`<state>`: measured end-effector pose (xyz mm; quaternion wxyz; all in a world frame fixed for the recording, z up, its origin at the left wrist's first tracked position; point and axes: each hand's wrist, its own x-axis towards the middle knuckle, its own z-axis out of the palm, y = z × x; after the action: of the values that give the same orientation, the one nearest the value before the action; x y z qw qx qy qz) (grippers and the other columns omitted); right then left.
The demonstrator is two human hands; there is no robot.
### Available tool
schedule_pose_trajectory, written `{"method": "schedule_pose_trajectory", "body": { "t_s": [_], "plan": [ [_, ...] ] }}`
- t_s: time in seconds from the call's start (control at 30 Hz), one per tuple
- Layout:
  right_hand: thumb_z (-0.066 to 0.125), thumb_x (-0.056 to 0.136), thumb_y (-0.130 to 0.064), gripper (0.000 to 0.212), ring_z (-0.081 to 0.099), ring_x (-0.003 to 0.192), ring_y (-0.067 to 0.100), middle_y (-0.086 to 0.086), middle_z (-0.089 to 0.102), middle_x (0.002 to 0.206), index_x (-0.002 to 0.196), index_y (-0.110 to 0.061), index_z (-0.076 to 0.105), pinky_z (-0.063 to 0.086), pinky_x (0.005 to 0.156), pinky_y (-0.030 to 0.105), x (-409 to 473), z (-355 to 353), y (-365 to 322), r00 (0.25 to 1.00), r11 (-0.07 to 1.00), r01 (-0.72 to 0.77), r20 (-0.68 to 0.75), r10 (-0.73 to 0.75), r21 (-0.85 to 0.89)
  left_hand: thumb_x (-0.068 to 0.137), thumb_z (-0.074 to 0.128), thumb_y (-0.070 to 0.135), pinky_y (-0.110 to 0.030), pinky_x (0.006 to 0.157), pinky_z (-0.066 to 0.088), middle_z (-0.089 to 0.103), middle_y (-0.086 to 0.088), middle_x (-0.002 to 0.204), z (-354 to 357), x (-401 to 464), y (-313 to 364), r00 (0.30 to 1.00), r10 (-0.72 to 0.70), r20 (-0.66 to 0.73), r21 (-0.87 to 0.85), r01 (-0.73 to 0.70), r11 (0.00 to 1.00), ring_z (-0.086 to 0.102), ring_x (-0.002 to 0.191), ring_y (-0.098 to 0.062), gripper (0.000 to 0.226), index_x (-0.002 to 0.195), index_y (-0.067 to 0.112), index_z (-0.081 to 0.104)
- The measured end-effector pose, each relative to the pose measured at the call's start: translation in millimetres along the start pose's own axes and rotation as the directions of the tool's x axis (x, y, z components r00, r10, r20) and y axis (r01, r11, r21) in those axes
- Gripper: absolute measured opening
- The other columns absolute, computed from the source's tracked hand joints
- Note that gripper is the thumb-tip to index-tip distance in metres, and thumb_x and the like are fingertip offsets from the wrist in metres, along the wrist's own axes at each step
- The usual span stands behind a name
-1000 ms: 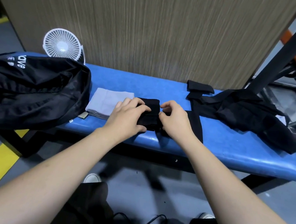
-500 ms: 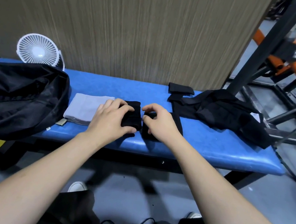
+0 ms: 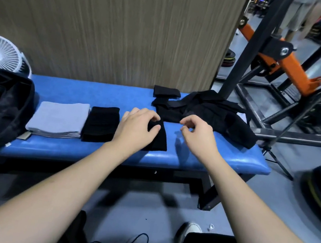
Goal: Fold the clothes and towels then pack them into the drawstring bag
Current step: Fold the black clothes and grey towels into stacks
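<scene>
Right hand lifted off black cloth; left hand pinches it.

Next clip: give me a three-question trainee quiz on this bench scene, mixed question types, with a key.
1. True or false: the right hand holds a garment.
2. Which item lies directly right of the grey folded towel? A) white fan B) black folded cloth C) orange frame
3. Fill in: the left hand pinches a narrow black piece on the blue ____.

Key
1. False; its fingers are loosely curled over the bench, holding nothing.
2. B, the black folded cloth.
3. bench.
</scene>
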<state>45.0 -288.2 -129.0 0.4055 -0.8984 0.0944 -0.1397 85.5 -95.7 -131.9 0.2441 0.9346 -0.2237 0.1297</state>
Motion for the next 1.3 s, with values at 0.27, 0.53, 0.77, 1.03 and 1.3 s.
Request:
{"method": "schedule_pose_trajectory", "body": {
  "t_s": [0.27,0.53,0.77,1.03,1.3],
  "plan": [
    [0.058,0.088,-0.009,0.027,0.055,0.082,0.014,0.011,0.056,0.114,0.112,-0.02,0.062,0.043,0.082,0.026,11.3,-46.6,46.7,0.967,0.986,-0.15,-0.197,0.161,0.068,0.094,0.055,0.03,-0.033,0.098,0.041,0.063,0.016,0.102,46.3,19.0,64.9,1.0,-0.002,0.03,-0.293,0.011,0.956,0.053,0.096,-0.01,0.019,0.112,0.029,0.062],
    [0.057,0.09,-0.01,0.042,0.054,0.082,-0.003,0.004,0.052,0.127,0.129,-0.026,0.061,0.038,0.08,0.016,20.0,-45.7,61.3,0.977,0.974,-0.176,-0.099,0.191,0.139,0.095,0.058,0.028,-0.032,0.088,0.052,0.059,0.017,0.114,74.2,29.4,85.9,0.992,-0.049,0.117,-0.459,0.098,0.883,0.057,0.092,-0.006,0.023,0.118,0.027,0.061],
    [0.06,0.087,-0.004,0.043,0.05,0.116,0.02,0.0,0.05,0.13,0.13,-0.013,0.063,0.041,0.104,0.03,20.6,-34.9,59.3,0.99,1.0,0.004,-0.139,-0.003,0.005,0.101,0.047,0.041,-0.028,0.091,0.05,0.064,0.012,0.114,67.5,36.9,89.7,0.957,-0.179,0.229,-0.678,0.289,0.676,0.061,0.1,-0.005,0.02,0.112,0.031,0.06],
    [0.06,0.081,-0.001,0.037,0.05,0.112,0.016,-0.008,0.063,0.118,0.111,-0.017,0.074,0.032,0.102,0.016,-2.4,-26.8,34.1,0.872,0.869,0.484,0.147,-0.467,-0.105,0.083,0.061,0.067,-0.043,0.083,0.061,0.069,-0.008,0.119,40.7,46.4,76.0,0.801,-0.277,0.53,-0.812,0.574,0.105,0.074,0.094,-0.026,0.07,0.129,0.014,0.056],
    [0.058,0.089,-0.003,0.021,0.062,0.073,0.011,0.003,0.069,0.093,0.088,-0.018,0.072,0.046,0.068,0.019,-4.4,-27.9,22.4,0.996,0.968,0.088,-0.007,-0.089,0.236,0.089,0.05,0.006,-0.048,0.083,0.06,0.074,-0.012,0.104,21.2,35.9,52.3,0.814,-0.415,0.407,-0.777,0.547,0.31,0.072,0.094,-0.027,0.025,0.109,0.007,0.066]
  ]
}}
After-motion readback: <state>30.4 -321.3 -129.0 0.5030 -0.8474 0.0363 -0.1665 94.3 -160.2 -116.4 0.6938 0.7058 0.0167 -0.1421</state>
